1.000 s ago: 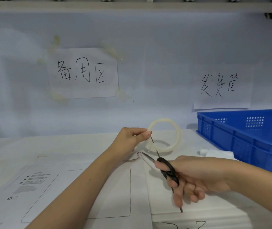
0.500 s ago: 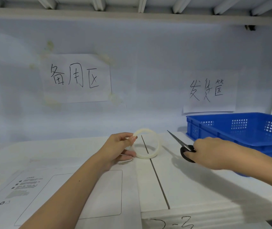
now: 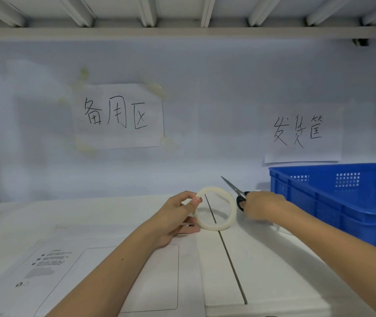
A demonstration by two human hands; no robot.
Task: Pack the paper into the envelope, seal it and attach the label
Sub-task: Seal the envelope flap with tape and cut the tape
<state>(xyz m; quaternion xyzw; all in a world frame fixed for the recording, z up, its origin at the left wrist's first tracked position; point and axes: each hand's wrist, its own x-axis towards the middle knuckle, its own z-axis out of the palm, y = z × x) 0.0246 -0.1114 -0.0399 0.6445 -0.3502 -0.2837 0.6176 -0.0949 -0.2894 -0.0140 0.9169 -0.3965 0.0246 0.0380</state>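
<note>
A white envelope (image 3: 79, 271) with a printed frame and small text lies flat at the lower left of the table. My left hand (image 3: 178, 216) pinches the near left edge of a pale roll of tape (image 3: 216, 209), which stands on edge on the white table. My right hand (image 3: 262, 205) grips black-handled scissors (image 3: 235, 191) just right of the roll, the blades pointing up and to the left. No label or separate paper sheet can be made out.
A blue plastic crate (image 3: 333, 202) stands at the right, close behind my right arm. Two handwritten paper signs (image 3: 118, 115) hang on the back wall. A dark seam (image 3: 228, 255) runs across the white table (image 3: 274, 271). A shelf runs overhead.
My right hand carried the scissors from near the tape's cut end away to the right of the roll. My left hand set the roll down on the table and still holds it.
</note>
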